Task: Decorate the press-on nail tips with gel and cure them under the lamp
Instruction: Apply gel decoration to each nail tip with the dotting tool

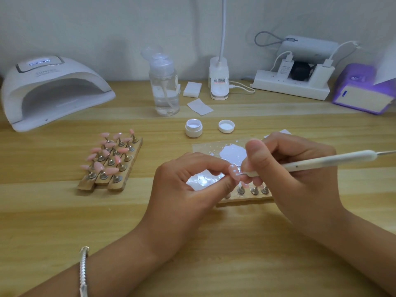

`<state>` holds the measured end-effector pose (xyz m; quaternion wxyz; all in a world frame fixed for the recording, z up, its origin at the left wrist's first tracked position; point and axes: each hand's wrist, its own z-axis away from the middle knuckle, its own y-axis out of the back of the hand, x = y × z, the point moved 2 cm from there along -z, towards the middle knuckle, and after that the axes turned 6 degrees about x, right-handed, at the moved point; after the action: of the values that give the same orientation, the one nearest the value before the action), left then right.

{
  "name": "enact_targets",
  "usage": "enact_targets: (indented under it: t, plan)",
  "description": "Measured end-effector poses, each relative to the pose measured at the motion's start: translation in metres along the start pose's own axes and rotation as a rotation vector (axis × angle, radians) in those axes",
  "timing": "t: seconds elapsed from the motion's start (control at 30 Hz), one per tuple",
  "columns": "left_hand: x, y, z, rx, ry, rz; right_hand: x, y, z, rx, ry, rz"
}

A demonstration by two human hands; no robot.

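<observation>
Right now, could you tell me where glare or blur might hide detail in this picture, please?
Head view: glare whitens the glossy sheet under the left hand; the nail tip it pinches looks soft; the purple box at the right edge is smeared; the wide lens leans the lamp.

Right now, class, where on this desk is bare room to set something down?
Bare wood lies between the rack of pink tips and the left hand, and at the front edge between the forearms. Crowded: around the right hand, palette and gel jar.
</observation>
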<state>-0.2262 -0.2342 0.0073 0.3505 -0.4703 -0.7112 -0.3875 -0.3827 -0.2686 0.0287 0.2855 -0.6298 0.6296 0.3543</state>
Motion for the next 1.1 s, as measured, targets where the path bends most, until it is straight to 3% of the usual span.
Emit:
enact_targets:
  t: [1.1]
  plan:
    - [0.0005, 0.0007, -0.0004, -0.002, 0.015, 0.002, 0.0001, 0.0008, -0.0008, -0.023, -0.014, 0.014]
